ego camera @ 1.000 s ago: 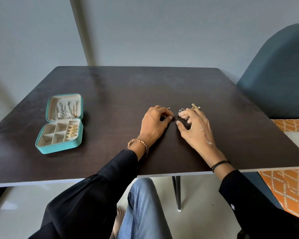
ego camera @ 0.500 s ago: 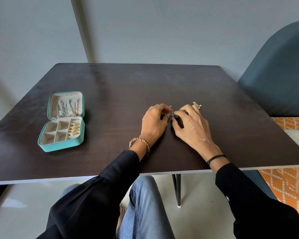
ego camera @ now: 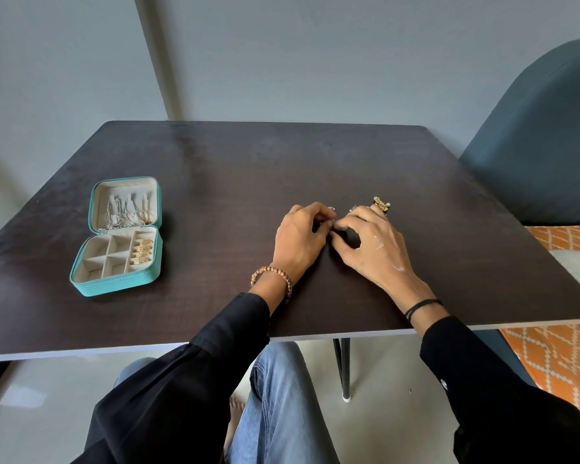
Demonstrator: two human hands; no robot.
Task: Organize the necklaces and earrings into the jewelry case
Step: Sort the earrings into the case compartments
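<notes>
Dark wooden table (ego camera: pixel 235 169), seen from above and behind the hands. Left hand (ego camera: pixel 298 241) and right hand (ego camera: pixel 374 244) resting near the table's middle, fingertips meeting, both curled in a pinch on something tiny and silvery between them; too small to tell whether one piece or two, earring or clasp. Small silver bits (ego camera: pixel 331 208) poking out just above the left knuckles, another glint just beyond the right index finger. Gold earring (ego camera: pixel 381 204) lying on the table right at the far side of the right hand's fingers, touching or nearly so; cannot tell which. Beaded bracelet (ego camera: pixel 272 275) on the left wrist, thin black band (ego camera: pixel 422 306) on the right, black sleeves on both arms. Teal jewelry case (ego camera: pixel 114 289) well apart to the left, open flat, lid part farther away. Silver necklaces (ego camera: pixel 118 214) hanging inside the lid. Base split into small compartments, with gold earrings (ego camera: pixel 142 251) lined up in the long right-hand section, the other compartments showing bare lining. Blue chair (ego camera: pixel 543 145) beyond the table's right corner.
</notes>
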